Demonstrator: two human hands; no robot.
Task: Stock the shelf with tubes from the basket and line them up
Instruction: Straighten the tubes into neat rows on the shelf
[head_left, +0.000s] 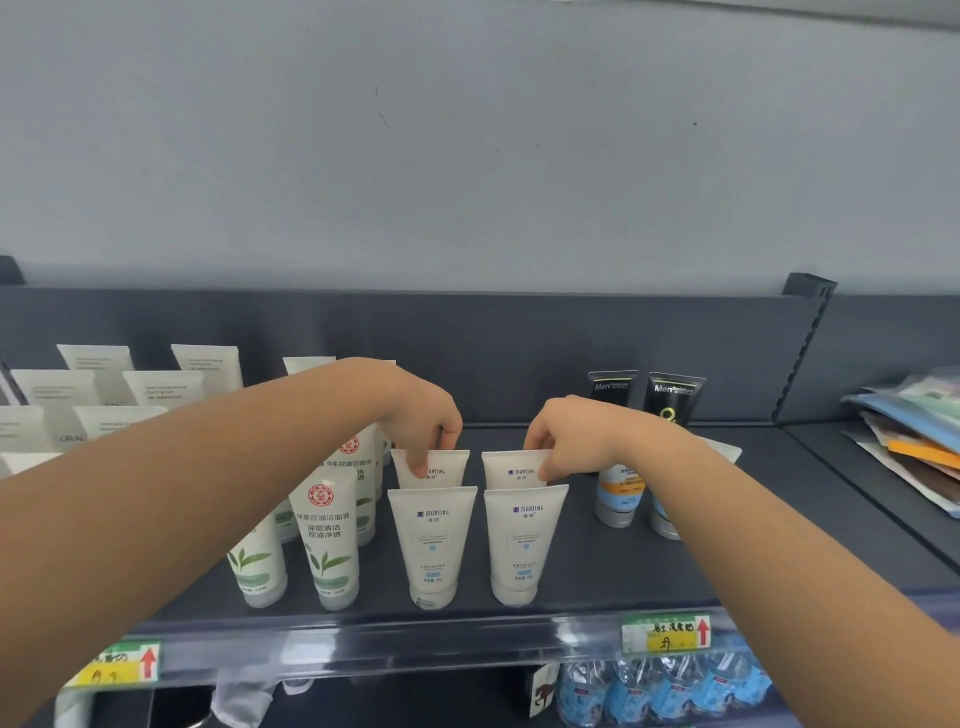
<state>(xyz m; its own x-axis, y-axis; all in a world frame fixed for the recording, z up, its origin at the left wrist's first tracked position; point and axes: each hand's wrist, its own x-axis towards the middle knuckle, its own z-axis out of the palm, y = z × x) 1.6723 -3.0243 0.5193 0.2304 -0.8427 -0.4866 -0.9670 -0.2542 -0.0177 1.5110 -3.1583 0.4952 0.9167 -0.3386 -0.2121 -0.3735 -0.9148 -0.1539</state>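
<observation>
On the dark shelf (597, 577) stand two rows of white Manting tubes, caps down. The front left tube (432, 545) and the front right tube (524, 543) stand free near the shelf's front edge. Behind them, my left hand (421, 415) pinches the top of the rear left tube (441, 467). My right hand (569, 439) pinches the top of the rear right tube (511, 470). Both rear tubes stand upright, half hidden by the front ones. No basket shows in this view.
Green-tea tubes (324, 540) stand to the left, with pale tubes (166, 387) further back left. Black and blue men's tubes (618, 488) stand on the right, beside a stack of flat packets (909, 441). Price tags hang on the shelf front (665, 634); water bottles (660, 691) sit below.
</observation>
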